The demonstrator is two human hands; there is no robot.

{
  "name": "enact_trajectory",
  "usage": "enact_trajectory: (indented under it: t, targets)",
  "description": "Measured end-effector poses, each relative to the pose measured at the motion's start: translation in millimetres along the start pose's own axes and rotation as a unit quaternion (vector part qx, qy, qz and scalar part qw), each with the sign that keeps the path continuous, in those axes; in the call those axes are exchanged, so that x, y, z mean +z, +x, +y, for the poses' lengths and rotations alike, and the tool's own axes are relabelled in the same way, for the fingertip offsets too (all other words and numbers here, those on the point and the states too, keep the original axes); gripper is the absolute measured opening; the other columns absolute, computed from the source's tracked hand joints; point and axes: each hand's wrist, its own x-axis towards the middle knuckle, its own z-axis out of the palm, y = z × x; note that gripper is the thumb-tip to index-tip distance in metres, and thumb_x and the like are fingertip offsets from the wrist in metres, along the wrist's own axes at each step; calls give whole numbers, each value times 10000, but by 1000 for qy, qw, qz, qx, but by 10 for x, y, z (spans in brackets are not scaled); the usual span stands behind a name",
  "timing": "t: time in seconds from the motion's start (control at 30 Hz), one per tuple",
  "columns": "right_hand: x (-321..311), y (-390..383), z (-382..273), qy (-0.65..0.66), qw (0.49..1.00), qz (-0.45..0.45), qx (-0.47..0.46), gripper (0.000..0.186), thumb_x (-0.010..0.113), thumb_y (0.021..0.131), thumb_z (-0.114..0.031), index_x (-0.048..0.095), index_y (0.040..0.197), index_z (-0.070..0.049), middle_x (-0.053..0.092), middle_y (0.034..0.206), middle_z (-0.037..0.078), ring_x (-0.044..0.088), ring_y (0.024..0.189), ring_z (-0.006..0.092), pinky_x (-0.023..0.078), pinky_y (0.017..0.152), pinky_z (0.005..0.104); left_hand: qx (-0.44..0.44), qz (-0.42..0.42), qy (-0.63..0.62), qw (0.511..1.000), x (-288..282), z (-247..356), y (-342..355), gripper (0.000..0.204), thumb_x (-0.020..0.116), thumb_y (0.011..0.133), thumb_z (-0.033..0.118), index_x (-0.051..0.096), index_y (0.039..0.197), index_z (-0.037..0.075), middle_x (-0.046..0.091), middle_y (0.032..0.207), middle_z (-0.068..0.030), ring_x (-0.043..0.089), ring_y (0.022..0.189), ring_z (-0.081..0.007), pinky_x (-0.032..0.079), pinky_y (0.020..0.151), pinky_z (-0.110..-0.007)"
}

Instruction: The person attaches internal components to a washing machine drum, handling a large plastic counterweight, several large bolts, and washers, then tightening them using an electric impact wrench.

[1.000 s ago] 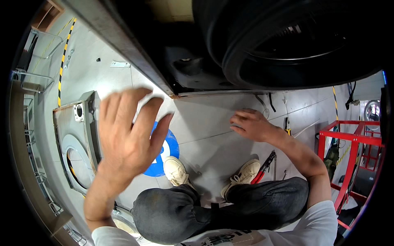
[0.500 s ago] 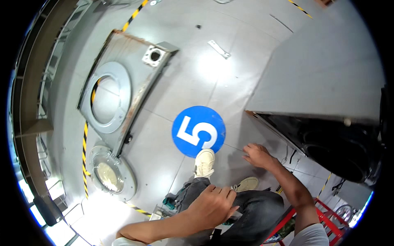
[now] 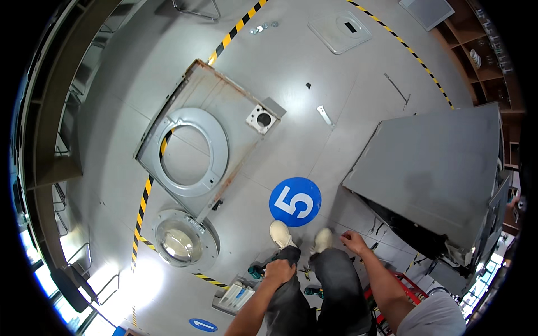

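My left hand [image 3: 279, 271] rests on my left knee [image 3: 288, 254], its fingers curled over the dark trouser cloth. My right hand [image 3: 352, 241] hangs beside my right leg with loosely bent, slightly parted fingers and nothing visible in them. Just ahead of my cream shoes [image 3: 280, 234] is a blue round floor marker [image 3: 280, 196]. To the right of it stands a grey appliance cabinet [image 3: 420, 168], its dark open side low toward me. On the left lie a rusty metal panel with a round opening [image 3: 235, 101] and, below it, a round glass door [image 3: 178, 242].
Yellow-black floor tape [image 3: 400, 42] crosses at left and top. Wooden shelving [image 3: 459, 39] is upper right, a brown frame [image 3: 64, 173] along the left. A loose bracket [image 3: 325, 116], thin rod [image 3: 395, 87] and pale panel [image 3: 339, 31] lie ahead; red frame [image 3: 409, 285] is lower right.
My view has swung left and risen away from the floor, showing the cabinet's top. My left hand has come down from the air onto my knee; my right hand has moved lower beside my leg.
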Motion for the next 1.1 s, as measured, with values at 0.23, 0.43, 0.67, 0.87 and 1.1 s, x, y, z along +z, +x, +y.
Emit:
enact_trajectory:
  t: [0.23, 0.43, 0.67, 0.87, 1.1]
  targets:
    - [-357, 36, -839, 105, 994, -27, 20, 332, 608, 901, -270, 626, 1031, 35, 673, 875, 115, 628, 749, 181, 495, 683, 320, -5, 96, -132, 987, -235, -412, 84, 534, 507, 865, 474, 638, 1114, 21, 618, 1143, -226, 583, 1080, -376, 455, 944, -452]
    - [-649, 686, -1473, 213, 971, -41, 104, 248, 607, 908, -217, 612, 988, 18, 627, 827, 72, 595, 717, 147, 492, 658, 288, -169, 249, -269, 915, -1263, -948, -199, 445, 596, 844, 403, 670, 1030, 6, 659, 1013, -231, 610, 1007, -394, 473, 876, -442]
    - [-1335, 1261, -2938, 288, 957, -19, 21, 164, 605, 895, -174, 617, 944, -17, 628, 799, 57, 594, 695, 128, 495, 646, 272, -175, 277, -43, 944, -3213, -1332, -150, 382, 587, 823, 399, 717, 903, 49, 682, 919, -209, 641, 915, -385, 468, 844, -473]
    - [-2057, 1990, -4195, 301, 951, 3, -71, 150, 607, 884, -171, 631, 951, -39, 641, 793, 47, 605, 708, 121, 494, 640, 269, -242, 317, -98, 912, -5539, -62, 232, 381, 612, 815, 436, 688, 1013, 120, 646, 1072, -154, 527, 1107, -358, 379, 959, -471]
    - [-2647, 3153, -5871, 122, 987, 15, -105, 223, 601, 864, -233, 635, 964, -36, 664, 818, 97, 639, 735, 235, 504, 688, 339, -133, 343, -77, 927, -7412, 190, 1707, 470, 651, 794, 494, 654, 1075, 118, 601, 1093, -194, 501, 1103, -385, 379, 953, -493]
